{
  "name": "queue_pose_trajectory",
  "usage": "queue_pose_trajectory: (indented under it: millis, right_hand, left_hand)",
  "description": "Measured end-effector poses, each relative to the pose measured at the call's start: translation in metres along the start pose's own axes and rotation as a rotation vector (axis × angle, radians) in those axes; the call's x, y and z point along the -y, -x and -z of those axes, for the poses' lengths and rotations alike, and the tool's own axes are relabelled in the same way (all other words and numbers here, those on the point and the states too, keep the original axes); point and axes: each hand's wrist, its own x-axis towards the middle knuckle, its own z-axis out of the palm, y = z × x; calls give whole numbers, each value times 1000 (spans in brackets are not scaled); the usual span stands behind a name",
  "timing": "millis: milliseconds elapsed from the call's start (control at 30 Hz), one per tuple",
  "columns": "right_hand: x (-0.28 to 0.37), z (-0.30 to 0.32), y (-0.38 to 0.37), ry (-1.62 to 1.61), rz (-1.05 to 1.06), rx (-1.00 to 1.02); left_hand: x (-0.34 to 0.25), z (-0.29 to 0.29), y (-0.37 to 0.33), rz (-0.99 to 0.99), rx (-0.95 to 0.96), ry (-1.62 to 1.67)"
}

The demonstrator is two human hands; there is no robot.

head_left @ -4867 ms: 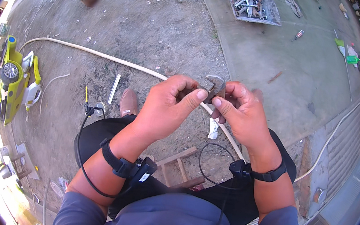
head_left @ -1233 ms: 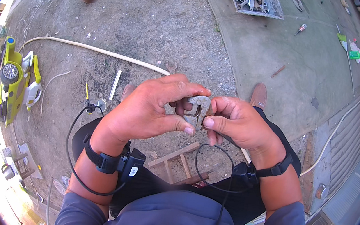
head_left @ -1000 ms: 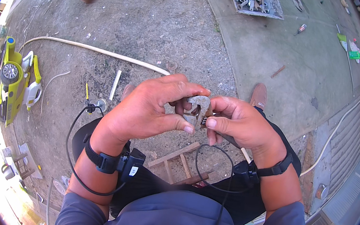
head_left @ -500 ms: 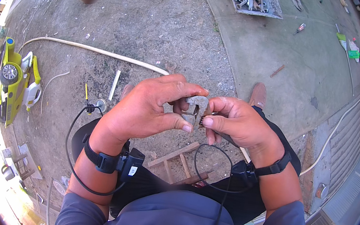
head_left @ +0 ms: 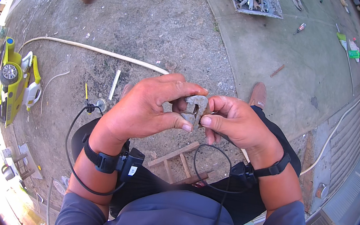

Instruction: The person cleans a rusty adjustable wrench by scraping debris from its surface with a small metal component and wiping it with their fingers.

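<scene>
A rough grey C-shaped metal piece, with a dark slot down its middle, is held up in front of me above the ground. My left hand grips its left side, with the index finger over the top and the thumb below. Against its right side, my right hand is closed, thumb and index finger pinching at a small brownish part on that edge. The fingers hide most of this part. Both wrists carry black straps, and black cables loop below.
A tray of wrenches lies at the far right of centre, near a screwdriver. To the left is a yellow-green wheeled machine. A pale hose runs across the dirt. A wooden frame lies between my legs.
My right thumb and fingertips have shifted slightly left along the metal piece's right edge. My left hand keeps its hold in almost the same place.
</scene>
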Motion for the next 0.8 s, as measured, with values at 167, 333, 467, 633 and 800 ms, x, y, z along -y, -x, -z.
queue_pose_trajectory:
  millis: [167, 333, 467, 633, 800]
  right_hand:
    - [3, -4, 0, 22, -6, -17]
    - [5, -1, 3, 12, -30, -4]
    - [2, 0, 1, 39, -3, 1]
    - [-1, -2, 1, 59, 1, -35]
    - [6, -5, 1, 17, -25, -32]
  left_hand:
    - [2, 0, 1, -20, -31, -3]
    - [1, -1, 1, -5, -11, 29]
    - [2, -1, 1, -2, -19, 32]
    - [1, 0, 0, 17, 3, -6]
    - [3, 0, 0, 2, -1, 2]
